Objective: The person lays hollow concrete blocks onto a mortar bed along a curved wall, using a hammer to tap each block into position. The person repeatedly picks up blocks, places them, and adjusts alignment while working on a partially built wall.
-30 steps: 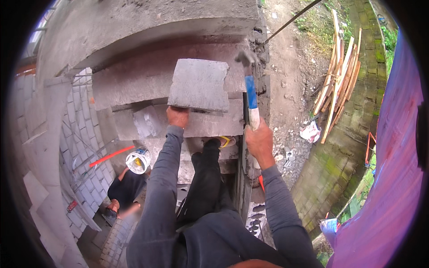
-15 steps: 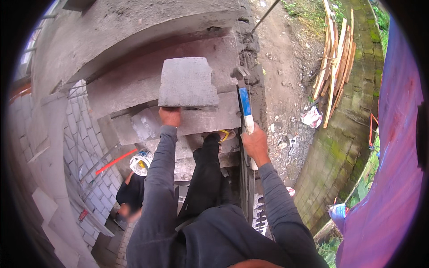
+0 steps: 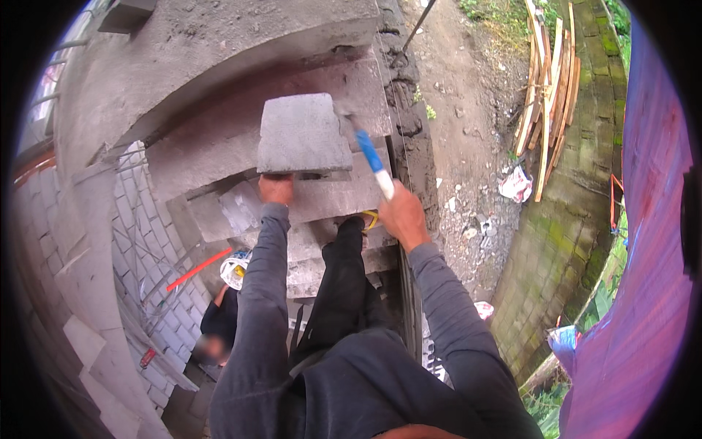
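A grey concrete block (image 3: 302, 133) is above a concrete step (image 3: 191, 159), with my left hand (image 3: 275, 189) gripping its lower edge from underneath, fingers partly hidden. My right hand (image 3: 401, 214) is closed round a hammer (image 3: 373, 161) with a blue and white handle. The hammer's head is smeared by motion at the block's right edge, so I cannot tell whether it touches. My dark-trousered leg (image 3: 340, 282) stands below on the steps, a yellow-strapped sandal on the foot.
A person (image 3: 219, 318) is below at the left, beside a white bucket (image 3: 234, 274) and orange pipe (image 3: 199, 268). At the right are a rough mortar edge (image 3: 402, 95), a dirt path, a pile of wooden planks (image 3: 548, 95), a mossy block wall (image 3: 556, 278) and a purple sheet (image 3: 636, 307).
My right hand has swung the hammer up and leftward, from beside the block to its right edge. My left hand still grips the block; the view has shifted slightly.
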Demonstrator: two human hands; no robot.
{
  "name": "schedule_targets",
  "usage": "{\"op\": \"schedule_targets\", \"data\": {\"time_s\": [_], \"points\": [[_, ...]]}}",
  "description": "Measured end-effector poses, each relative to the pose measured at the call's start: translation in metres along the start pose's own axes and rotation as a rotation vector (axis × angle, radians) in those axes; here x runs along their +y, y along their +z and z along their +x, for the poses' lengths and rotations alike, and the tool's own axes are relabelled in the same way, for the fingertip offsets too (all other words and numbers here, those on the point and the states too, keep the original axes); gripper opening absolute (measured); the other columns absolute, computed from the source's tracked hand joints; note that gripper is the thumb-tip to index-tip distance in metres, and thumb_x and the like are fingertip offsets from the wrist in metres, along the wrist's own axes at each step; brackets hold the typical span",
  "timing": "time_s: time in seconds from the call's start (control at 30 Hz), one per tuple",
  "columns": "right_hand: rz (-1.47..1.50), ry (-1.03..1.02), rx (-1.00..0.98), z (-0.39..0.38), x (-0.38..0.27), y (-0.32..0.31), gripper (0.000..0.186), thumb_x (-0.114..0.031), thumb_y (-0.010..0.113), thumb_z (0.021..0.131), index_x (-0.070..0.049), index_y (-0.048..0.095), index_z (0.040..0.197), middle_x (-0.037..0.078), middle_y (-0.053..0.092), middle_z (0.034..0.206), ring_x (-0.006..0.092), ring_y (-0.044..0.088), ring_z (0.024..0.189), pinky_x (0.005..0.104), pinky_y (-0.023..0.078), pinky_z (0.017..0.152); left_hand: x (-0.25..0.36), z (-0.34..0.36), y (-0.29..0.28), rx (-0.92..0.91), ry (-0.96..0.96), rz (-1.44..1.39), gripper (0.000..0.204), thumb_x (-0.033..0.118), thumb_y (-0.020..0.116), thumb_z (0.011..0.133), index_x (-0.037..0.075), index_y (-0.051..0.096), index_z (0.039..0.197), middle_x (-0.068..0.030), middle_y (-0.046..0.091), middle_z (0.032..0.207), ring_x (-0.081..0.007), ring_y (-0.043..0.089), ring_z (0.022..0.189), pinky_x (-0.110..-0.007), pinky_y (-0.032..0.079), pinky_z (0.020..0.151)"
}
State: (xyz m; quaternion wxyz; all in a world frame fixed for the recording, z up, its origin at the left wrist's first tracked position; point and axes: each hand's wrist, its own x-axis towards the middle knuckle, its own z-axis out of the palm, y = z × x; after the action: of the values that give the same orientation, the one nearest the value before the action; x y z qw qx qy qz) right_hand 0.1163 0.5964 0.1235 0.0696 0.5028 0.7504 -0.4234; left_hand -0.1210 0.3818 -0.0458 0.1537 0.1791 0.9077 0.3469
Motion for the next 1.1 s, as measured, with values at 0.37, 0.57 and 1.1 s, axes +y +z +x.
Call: {"op": "schedule_targets", "data": {"time_s": [0.37, 0.57, 1.1], "points": [[0.058, 0.136, -0.019, 0.016, 0.032, 0.013, 0.036, -0.021, 0.062, 0.085, 0.0, 0.062, 0.115, 0.03, 0.07, 0.099, 0.0481, 0.068, 0.095, 0.0556, 0.053, 0.084, -0.008, 0.002, -0.008, -0.09, -0.11, -0.164, 0.037, 0.017, 0.074, 0.085, 0.003, 0.071, 0.119, -0.0122, 0.073, 0.122, -0.0272, 0.068, 0.116, -0.036, 0.051, 0.1], [-0.03, 0.015, 0.116, 0.114, 0.016, 0.042, 0.03, -0.022, 0.064, 0.086, -0.005, 0.062, 0.11, 0.024, 0.071, 0.094, 0.045, 0.069, 0.09, 0.055, 0.054, 0.081, -0.007, 0.004, -0.006, -0.091, -0.084, -0.337, 0.042, 0.013, 0.074, 0.085, 0.001, 0.066, 0.125, -0.0118, 0.072, 0.126, -0.0256, 0.066, 0.119, -0.036, 0.049, 0.103], [0.479, -0.113, 0.322, 0.072, -0.056, 0.19, 0.066, -0.019, 0.062, 0.084, 0.008, 0.048, 0.142, 0.033, 0.049, 0.145, 0.0472, 0.038, 0.144, 0.0552, 0.025, 0.122, -0.048, 0.057, -0.051, -0.414, 0.288, 1.457, 0.021, 0.022, 0.062, 0.098, 0.009, 0.076, 0.103, -0.0097, 0.076, 0.102, -0.0276, 0.073, 0.087, -0.044, 0.058, 0.073]]}}
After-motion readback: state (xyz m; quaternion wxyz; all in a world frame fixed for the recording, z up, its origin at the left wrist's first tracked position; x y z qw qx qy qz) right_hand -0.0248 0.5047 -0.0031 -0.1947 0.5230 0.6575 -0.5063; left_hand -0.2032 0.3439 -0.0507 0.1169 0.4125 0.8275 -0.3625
